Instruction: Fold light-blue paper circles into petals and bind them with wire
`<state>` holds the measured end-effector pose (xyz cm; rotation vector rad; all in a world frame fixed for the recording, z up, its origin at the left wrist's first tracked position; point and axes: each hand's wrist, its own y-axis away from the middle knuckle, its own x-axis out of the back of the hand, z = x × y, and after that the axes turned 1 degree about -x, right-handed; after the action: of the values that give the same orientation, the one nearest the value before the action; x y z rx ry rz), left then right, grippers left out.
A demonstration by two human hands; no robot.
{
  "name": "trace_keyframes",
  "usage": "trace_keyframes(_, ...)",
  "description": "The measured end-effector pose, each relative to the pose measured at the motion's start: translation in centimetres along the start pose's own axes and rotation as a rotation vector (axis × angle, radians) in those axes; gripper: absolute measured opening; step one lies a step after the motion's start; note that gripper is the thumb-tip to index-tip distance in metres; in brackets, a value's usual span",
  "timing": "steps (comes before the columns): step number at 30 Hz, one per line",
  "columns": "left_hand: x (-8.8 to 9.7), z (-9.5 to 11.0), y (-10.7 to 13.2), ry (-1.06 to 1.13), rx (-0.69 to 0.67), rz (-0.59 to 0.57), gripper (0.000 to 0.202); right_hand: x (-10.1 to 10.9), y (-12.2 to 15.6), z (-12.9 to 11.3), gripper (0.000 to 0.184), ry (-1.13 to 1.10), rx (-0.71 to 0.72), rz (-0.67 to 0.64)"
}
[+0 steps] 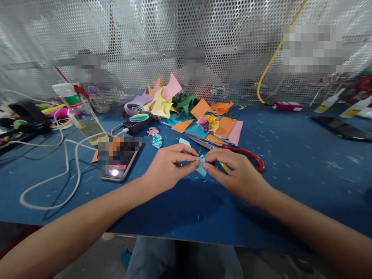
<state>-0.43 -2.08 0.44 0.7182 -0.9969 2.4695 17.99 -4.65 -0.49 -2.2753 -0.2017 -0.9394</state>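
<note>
Between both hands is a small light-blue piece of folded paper (pixel 201 167), raised over the blue table. My left hand (pixel 168 164) pinches its left side with thumb and fingertips. From the right, my right hand (pixel 236 170) pinches the same paper. Another light-blue paper strip (pixel 185 142) shows just behind my left fingers. Red-handled scissors (pixel 258 161) lie beyond my right hand, partly covered by it. A crumpled light-blue paper piece (pixel 157 140) and a pink paper scrap (pixel 152 132) rest a little farther left.
Colored paper cuttings (pixel 162 102), orange sheets (pixel 226 126) and a multicolored paper flower (pixel 208 123) lie at the back. On the left are a phone (pixel 123 159), a white cable (pixel 77 174), a power bank (pixel 138 123) and a bottle (pixel 87 124). Another phone (pixel 343 128) and glue bottles (pixel 328 102) sit right.
</note>
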Motion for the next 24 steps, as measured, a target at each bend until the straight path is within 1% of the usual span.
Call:
trace_keyframes(4, 0.19, 0.14, -0.1, 0.052, 0.056, 0.013, 0.005, 0.02, 0.02, -0.16, 0.011, 0.041, 0.077, 0.002)
trace_keyframes(7, 0.29, 0.27, -0.12, 0.068, 0.054, 0.012, 0.002, 0.12, -0.01, -0.1, 0.011, 0.05, 0.107, -0.012)
trace_keyframes(12, 0.33, 0.47, -0.08, 0.038, 0.041, -0.046, 0.006, 0.18, -0.05, 0.14, 0.014, 0.053, 0.165, -0.045)
trace_keyframes(16, 0.26, 0.5, 0.09, -0.024, 0.022, -0.077, 0.006, 0.02, 0.1, 0.24, 0.014, 0.069, 0.187, -0.054)
trace_keyframes(20, 0.09, 0.51, 0.21, -0.035, 0.004, -0.08, 0.009, -0.05, 0.2, 0.17, 0.011, 0.075, 0.2, -0.066)
trace_keyframes(24, 0.0, 0.5, 0.13, 0.027, 0.059, -0.052, 0.005, 0.18, 0.06, -0.03, 0.007, 0.06, 0.145, -0.021)
